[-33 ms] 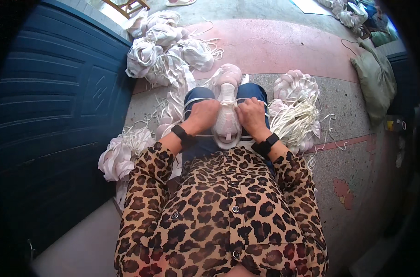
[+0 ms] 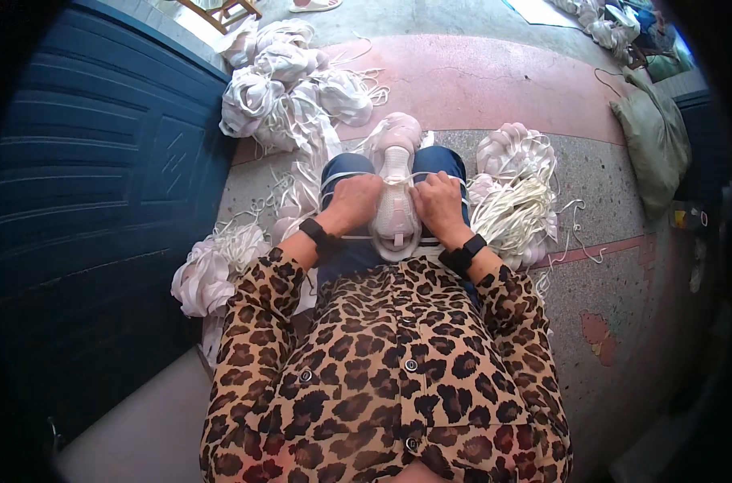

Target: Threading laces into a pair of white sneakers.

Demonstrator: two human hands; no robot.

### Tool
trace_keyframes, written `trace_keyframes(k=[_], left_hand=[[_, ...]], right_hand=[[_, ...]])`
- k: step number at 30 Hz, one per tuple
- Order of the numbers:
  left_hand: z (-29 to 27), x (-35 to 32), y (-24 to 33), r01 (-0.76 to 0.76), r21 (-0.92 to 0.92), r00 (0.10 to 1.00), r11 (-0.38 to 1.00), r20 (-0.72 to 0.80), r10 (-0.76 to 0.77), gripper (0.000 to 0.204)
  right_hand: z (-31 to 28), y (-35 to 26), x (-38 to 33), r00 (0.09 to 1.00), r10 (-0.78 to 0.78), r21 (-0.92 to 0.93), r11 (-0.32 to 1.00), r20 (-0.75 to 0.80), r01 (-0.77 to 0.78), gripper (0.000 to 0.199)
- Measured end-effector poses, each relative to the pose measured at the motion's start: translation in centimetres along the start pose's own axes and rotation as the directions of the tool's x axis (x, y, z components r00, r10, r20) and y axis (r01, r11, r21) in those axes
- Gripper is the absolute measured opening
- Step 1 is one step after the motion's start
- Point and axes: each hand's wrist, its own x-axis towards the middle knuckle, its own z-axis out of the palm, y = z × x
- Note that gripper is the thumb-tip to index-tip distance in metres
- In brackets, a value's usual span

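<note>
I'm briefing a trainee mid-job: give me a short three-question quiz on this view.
1. True or false: both hands rest on the pale shoe upper in the lap.
2. Which side of the person is the blue door on? A) left B) right C) behind
3. Fill in: the loose cream cords lie by the ____ hand.

Key: 1 true, the left hand and right hand flank and touch it. 2 A. 3 right.
</note>
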Motion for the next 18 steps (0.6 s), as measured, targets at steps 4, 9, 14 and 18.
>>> trace_keyframes(k=[4,9,14,18], left_hand=[[-0.8,0.1,0.6,0.016,0.098,0.992,0.995,-0.128,-0.004,0.011],[-0.9,-1.8,2.5,0.126,0.163,0.959,0.979,-0.274,-0.077,0.028],[0.9,-1.7,1.9,0.171,0.123,0.973,0.978,-0.177,-0.148,0.018],[2.2,-1.1,-1.5,0.001,-0.164,0.981,0.987,-0.193,-0.033,0.014]], right_hand=[[0.4,0.2,0.2,0.997,-0.004,-0.053,0.999,0.083,0.009,0.026],[-1.8,-0.9,0.4,0.952,0.044,-0.031,0.999,0.302,-0.037,0.033],[-0.6,0.6,0.1,0.941,0.016,0.094,0.994,0.339,-0.051,0.025],[-0.4,1.2,-0.2,0.974,-0.011,0.235,0.971,0.225,-0.044,0.018]])
